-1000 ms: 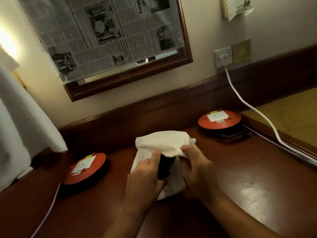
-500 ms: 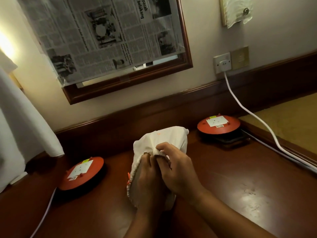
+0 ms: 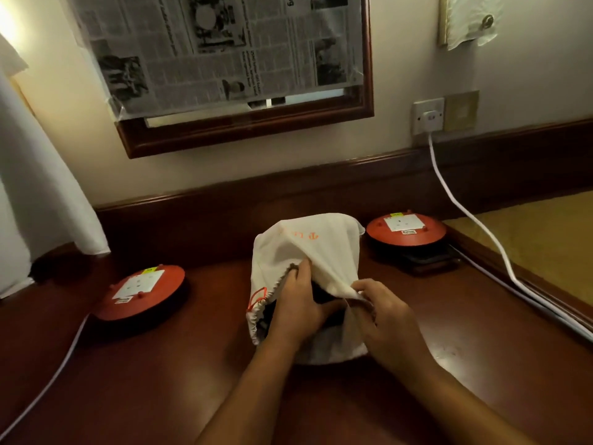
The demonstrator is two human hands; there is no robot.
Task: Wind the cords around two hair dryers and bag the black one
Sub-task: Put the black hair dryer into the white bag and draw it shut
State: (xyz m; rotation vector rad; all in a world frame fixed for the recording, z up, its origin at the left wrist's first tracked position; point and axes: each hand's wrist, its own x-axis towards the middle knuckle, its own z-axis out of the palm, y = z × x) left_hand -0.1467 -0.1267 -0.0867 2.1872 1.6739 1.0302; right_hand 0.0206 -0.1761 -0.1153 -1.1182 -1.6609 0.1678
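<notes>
- A white drawstring bag (image 3: 308, 248) stands on the dark wooden desk (image 3: 465, 364), mouth towards the person; something black (image 3: 324, 300), surely the black hair dryer, shows inside the opening
- Left hand (image 3: 296, 308) reaches into the mouth, fingers closed on the rim; right hand (image 3: 383, 311) pinches the cloth edge
- Orange print on the bag is unreadable; an orange cord loop (image 3: 258, 297) hangs at the mouth

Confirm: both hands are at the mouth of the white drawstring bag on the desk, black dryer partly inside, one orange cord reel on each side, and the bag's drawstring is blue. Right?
Not quite. The head view shows the drawstring is orange, not blue. The rest holds: left hand and right hand at the mouth of the white bag, something black inside it, a reel on the left and one on the right.
</notes>
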